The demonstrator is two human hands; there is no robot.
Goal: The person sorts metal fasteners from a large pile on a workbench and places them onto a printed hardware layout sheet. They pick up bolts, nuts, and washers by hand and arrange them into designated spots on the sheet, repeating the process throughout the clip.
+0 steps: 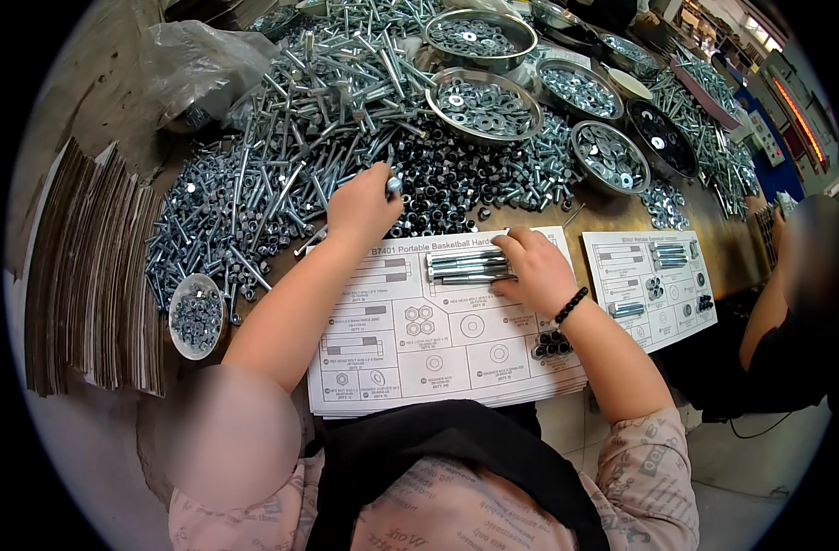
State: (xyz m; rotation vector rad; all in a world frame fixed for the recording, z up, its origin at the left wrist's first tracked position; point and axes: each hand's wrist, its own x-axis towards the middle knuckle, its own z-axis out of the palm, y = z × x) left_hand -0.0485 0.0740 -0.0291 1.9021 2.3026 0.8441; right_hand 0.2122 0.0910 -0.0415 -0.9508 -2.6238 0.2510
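My left hand [363,204] is closed on a silver bolt [395,185], whose head shows beside the fingers; the rest of it is hidden. It is over the edge of a heap of black nuts [438,174]. My right hand [537,268] lies on a printed parts sheet [364,372], fingers bent round the right end of a row of long silver bolts [464,266]. These bolts lie side by side across the top of the sheet. Below that wrist, which wears a black bead bracelet [572,305], a small group of black nuts [553,344] sits on the sheet.
Loose bolts [337,83] are heaped across the table. Metal bowls of washers [484,104] stand behind. At left are a small white bowl [197,317] and stacked cardboard [89,275]. A second sheet [654,331] with hardware lies right, near another person's arm [768,294].
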